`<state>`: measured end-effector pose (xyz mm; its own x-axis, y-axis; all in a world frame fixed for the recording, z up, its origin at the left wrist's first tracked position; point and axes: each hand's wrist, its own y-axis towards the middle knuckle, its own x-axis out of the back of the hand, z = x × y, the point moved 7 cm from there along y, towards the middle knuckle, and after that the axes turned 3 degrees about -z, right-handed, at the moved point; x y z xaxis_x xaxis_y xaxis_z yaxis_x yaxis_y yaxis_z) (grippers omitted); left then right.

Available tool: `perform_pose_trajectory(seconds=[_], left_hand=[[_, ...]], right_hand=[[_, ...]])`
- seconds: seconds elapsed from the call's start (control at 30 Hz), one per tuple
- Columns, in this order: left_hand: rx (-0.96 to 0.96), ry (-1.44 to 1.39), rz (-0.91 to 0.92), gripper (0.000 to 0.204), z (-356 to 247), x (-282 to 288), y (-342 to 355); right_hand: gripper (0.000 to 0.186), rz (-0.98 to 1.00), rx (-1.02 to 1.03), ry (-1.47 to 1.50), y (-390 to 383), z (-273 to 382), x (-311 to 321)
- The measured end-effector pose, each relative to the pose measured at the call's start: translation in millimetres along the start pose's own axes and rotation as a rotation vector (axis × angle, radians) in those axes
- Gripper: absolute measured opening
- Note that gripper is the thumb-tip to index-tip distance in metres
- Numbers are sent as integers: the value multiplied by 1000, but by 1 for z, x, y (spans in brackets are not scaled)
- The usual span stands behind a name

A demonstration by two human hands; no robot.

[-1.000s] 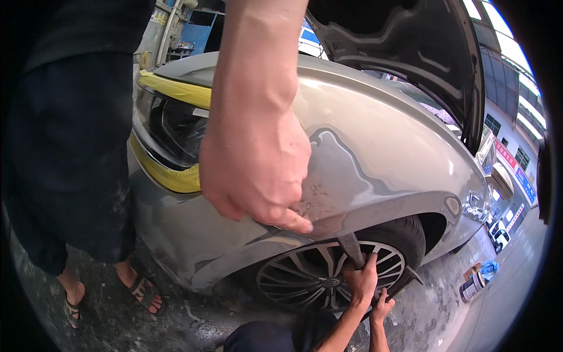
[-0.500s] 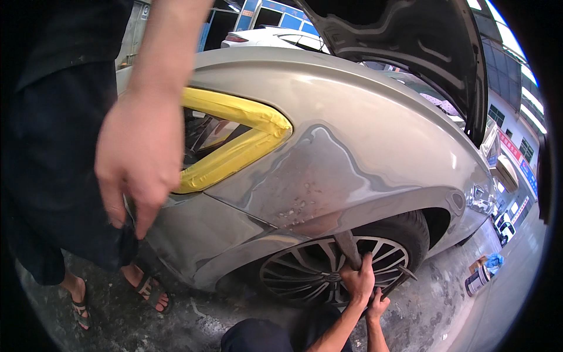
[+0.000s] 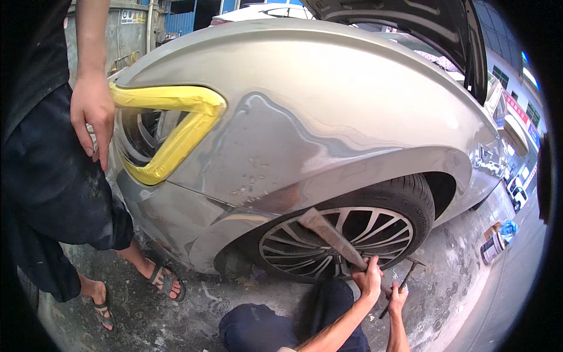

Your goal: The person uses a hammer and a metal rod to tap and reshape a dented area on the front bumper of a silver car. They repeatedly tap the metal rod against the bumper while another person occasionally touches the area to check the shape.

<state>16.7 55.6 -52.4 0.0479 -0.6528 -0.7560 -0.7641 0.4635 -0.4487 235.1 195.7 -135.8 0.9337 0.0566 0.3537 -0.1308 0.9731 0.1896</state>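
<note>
My left hand (image 3: 368,280) is closed round a long, flat, rusty-looking metal bar (image 3: 334,237), its wide end up in front of the wheel (image 3: 334,246). Just to the right and lower, my right hand (image 3: 398,300) grips a thin hammer (image 3: 410,273) with a pointed head. The bar's lower end reaches close to the right hand. Above the wheel, the silver-beige fender (image 3: 346,100) has a sanded grey patch (image 3: 264,144) with several small dents. Yellow masking tape (image 3: 190,138) surrounds the headlight (image 3: 143,132).
A person in dark clothes and sandals stands at the left, one hand (image 3: 94,114) hanging beside the headlight. The black hood (image 3: 404,26) is raised. Behind is a white car (image 3: 264,12). A paint can (image 3: 492,247) with blue plastic stands on the grey floor (image 3: 434,317) at right.
My left hand has drawn the bar down, away from the wheel arch edge. My right hand with the hammer has shifted right. The other person's hand has moved back left, away from my view's centre.
</note>
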Motion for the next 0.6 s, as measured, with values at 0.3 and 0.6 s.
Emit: perform_pose_trajectory(seconds=[0.3, 0.6], left_hand=[[305, 116, -166, 24, 123, 62, -33], [527, 500, 74, 39, 149, 96, -40]], right_hand=[[49, 472, 10, -347, -38, 26, 2], [56, 305, -259, -429, -43, -75, 26]])
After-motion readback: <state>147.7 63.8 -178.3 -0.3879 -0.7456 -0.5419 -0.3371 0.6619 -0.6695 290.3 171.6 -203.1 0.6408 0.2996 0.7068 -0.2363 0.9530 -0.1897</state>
